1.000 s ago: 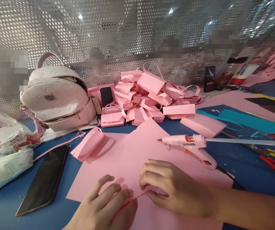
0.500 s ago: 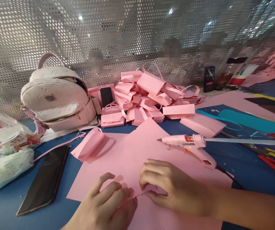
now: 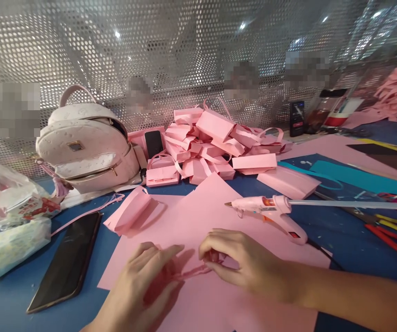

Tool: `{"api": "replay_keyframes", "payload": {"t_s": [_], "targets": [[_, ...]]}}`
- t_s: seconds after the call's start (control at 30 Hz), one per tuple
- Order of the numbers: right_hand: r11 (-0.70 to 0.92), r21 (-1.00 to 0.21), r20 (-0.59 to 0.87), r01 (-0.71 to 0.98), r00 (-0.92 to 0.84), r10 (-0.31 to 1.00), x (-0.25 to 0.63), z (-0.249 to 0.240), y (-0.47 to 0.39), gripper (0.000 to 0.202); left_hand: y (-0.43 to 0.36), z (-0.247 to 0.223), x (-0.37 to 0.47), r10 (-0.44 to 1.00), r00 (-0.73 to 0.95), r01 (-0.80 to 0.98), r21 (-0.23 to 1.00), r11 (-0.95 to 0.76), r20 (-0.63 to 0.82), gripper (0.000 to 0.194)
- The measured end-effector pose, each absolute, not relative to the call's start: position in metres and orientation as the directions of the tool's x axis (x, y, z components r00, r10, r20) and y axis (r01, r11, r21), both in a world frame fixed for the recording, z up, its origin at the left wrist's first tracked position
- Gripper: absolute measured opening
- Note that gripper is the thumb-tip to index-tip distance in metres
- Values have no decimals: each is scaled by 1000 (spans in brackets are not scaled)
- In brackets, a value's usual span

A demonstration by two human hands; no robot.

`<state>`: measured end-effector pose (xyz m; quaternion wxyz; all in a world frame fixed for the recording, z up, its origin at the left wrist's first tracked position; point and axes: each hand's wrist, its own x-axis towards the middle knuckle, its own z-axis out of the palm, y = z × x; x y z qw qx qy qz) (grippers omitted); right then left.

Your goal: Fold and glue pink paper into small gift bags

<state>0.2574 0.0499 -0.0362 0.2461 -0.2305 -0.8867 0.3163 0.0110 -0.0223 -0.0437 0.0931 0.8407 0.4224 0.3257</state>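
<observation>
A thin pink paper strip runs between my hands, low over the large pink paper sheet. Its right end is pinched between the thumb and fingers of my right hand. My left hand surrounds the strip's left end, thumb and index finger spread apart; its other fingers are partly hidden in shadow. Just beyond my right hand lies a pink glue gun, a long clear glue stick in its back, nozzle pointing left. A small folded pink paper bag lies beyond my left hand.
Many small pink paper bags are heaped at the back, beside a pale backpack. A phone and plastic packaging lie left. Red-handled scissors or pliers and teal paper lie right.
My left hand has loosened, its thumb and index finger parting from the strip. My right hand stays pinched on the strip. The camera view has shifted slightly.
</observation>
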Motion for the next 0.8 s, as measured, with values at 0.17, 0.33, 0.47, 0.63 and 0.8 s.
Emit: {"api": "replay_keyframes", "payload": {"t_s": [0.17, 0.33, 0.47, 0.63, 0.8], "targets": [[653, -713, 273, 255, -757, 594, 258, -32, 50, 9, -20, -50, 3, 887, 323, 659, 595, -460, 329, 39], [651, -691, 241, 314, -749, 617, 257, -32, 49, 14, -17, -50, 2, 939, 280, 652, 678, -340, 201, 33], [666, -663, 242, 343, -743, 624, 258, -34, 49, 23, -17, -44, 6, 950, 278, 636, 715, -291, 139, 27], [737, -581, 293, 346, -755, 586, 257, -33, 51, 20, -14, -39, 6, 952, 291, 644, 717, -268, 94, 27], [905, -308, 433, 294, -803, 409, 258, -22, 34, 21, -14, -37, 2, 933, 327, 615, 716, -329, 148, 14]]}}
